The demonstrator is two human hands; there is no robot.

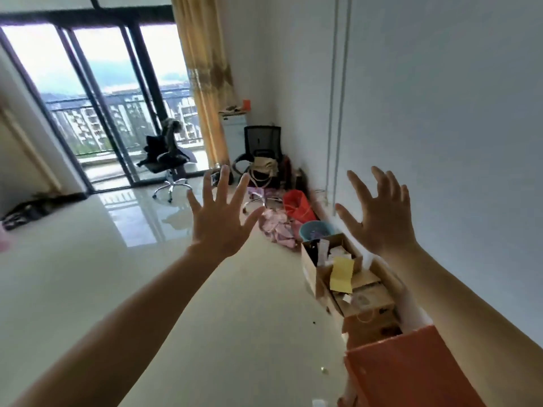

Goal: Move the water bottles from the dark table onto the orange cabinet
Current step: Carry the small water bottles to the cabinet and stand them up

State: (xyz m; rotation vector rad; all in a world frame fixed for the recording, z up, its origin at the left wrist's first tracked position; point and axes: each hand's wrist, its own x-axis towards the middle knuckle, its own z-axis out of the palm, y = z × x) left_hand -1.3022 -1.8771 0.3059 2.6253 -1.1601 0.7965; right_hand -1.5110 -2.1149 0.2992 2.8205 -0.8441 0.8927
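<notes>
Forearms stretch out from the bottom edge, both bare. Nearest, low on the right, sits an orange-topped thing (411, 374) that may be the orange cabinet or only a paper bag; I cannot tell which. Beyond it, open cardboard boxes (311, 268) of papers line the wall. Above them the left grip (219, 221) and the right grip (379, 221) hang in the air, fingers spread wide apart, holding nothing and touching nothing. Further on lie a teal basket (316, 230), a red bag (296, 205) and a black mesh office chair (261, 142), with sliding glass doors (97, 92) at the back. No water bottle and no dark bench shows anywhere, so both are out of sight. By my judgement the work is at its start or between carries, with nothing in hand. The next move calls for turning to find the bench, then closing one grip round a bottle's body.
</notes>
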